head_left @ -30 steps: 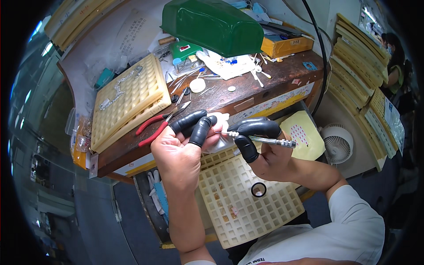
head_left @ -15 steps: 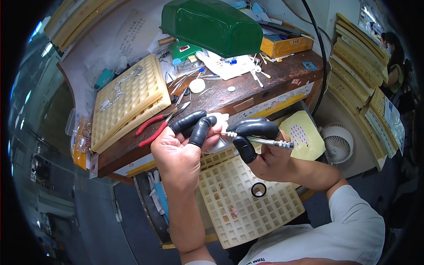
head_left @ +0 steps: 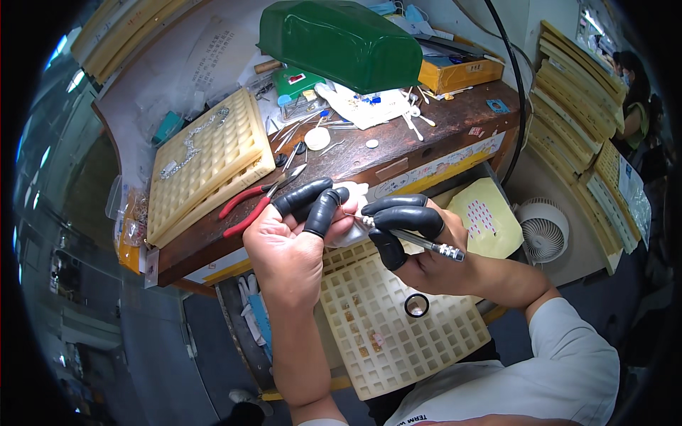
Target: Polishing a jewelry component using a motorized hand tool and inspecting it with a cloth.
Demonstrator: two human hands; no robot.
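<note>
My left hand (head_left: 288, 245), with black finger cots on its thumb and fingers, pinches something too small to make out. Behind its fingertips shows a bit of white cloth (head_left: 361, 190). My right hand (head_left: 444, 245), also in black finger cots, grips a slim metal pen-shaped tool (head_left: 425, 243) like a pen. The tool's thin tip points left and meets the left fingertips. Below both hands lies a cream tray (head_left: 398, 369) with rows of square pockets. Several pockets hold small amber-coloured pieces (head_left: 363, 351). A black-rimmed loupe (head_left: 416, 305) rests on that tray.
Red-handled pliers (head_left: 249, 202) lie on the wooden bench's edge beside stacked cream trays (head_left: 167, 206) bearing a silvery chain (head_left: 190, 148). Cotton swabs (head_left: 414, 126) and a green cover (head_left: 341, 46) are farther back. A white fan (head_left: 543, 228) stands right, near piled trays (head_left: 575, 106).
My right hand has shifted its fingers, and the tool's rear end has dipped slightly down and left. The left hand stays almost still. A shoe has appeared on the floor at lower left.
</note>
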